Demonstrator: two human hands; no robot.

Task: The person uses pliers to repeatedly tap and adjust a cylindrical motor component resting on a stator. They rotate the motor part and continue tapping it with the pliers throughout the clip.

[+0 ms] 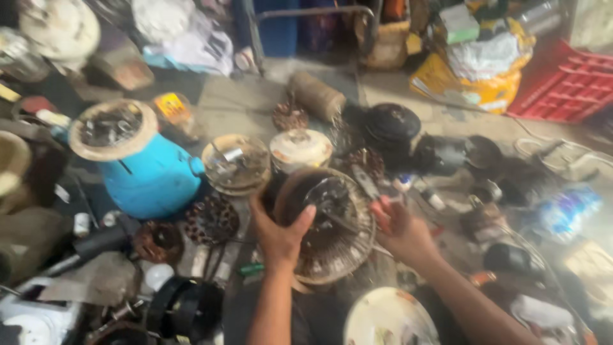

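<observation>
— Hands first: what have you got on your end?

— My left hand (279, 231) is wrapped around the dark fan motor (322, 203), thumb over its near edge, gripping it. My right hand (403, 231) is closed on a pair of red-handled pliers (372, 191), whose tips point in toward the motor.

— How does the motor look?

— Round, blackened and greasy. It sits in front of a circular wire fan guard (338, 246), rusty brown, with thin ribs fanning outward. The picture is blurred, so I cannot make out finer detail.

— Where is it all?

— Low in the middle of my view, over a cluttered concrete floor (236, 105). Just beyond the motor stands a cream-capped motor housing (300, 148). To the left is a blue plastic drum (148, 176) with a rim full of scrap. Copper-wound stators (212, 220) lie near my left wrist. A white plate-like disc (386, 316) lies below my right forearm, and a red crate (568, 86) sits far right.
</observation>
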